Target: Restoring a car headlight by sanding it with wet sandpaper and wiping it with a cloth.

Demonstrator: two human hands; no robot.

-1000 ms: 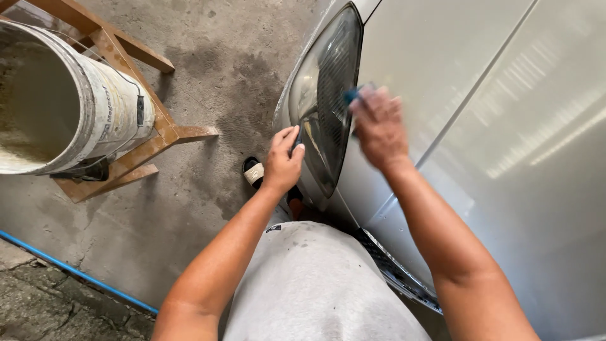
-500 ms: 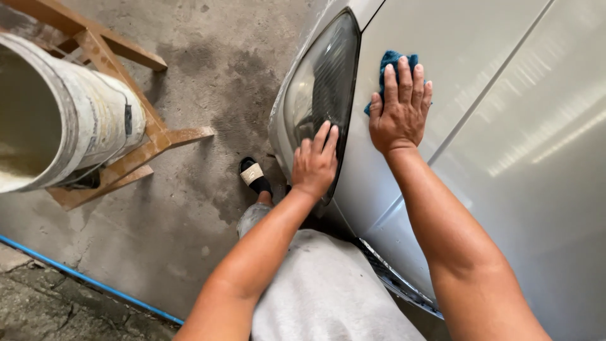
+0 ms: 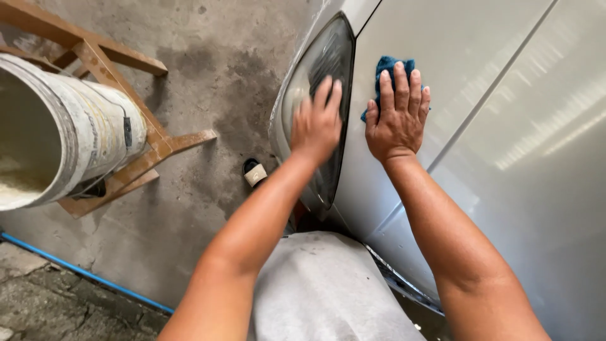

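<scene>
The right hand [image 3: 396, 120] presses flat on a blue cloth [image 3: 386, 74] on the car [image 3: 505, 145], while the left hand [image 3: 315, 123], at its nine o'clock, lies open on the headlight [image 3: 315, 69].

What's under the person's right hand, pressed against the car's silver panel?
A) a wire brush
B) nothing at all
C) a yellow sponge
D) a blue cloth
D: a blue cloth sticks out past the fingers of the right hand, which lies flat on the silver car panel.

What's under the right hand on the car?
A blue cloth is pressed flat beneath the right hand against the silver car panel. Only its upper edges show past the fingers; the rest is covered.
</scene>
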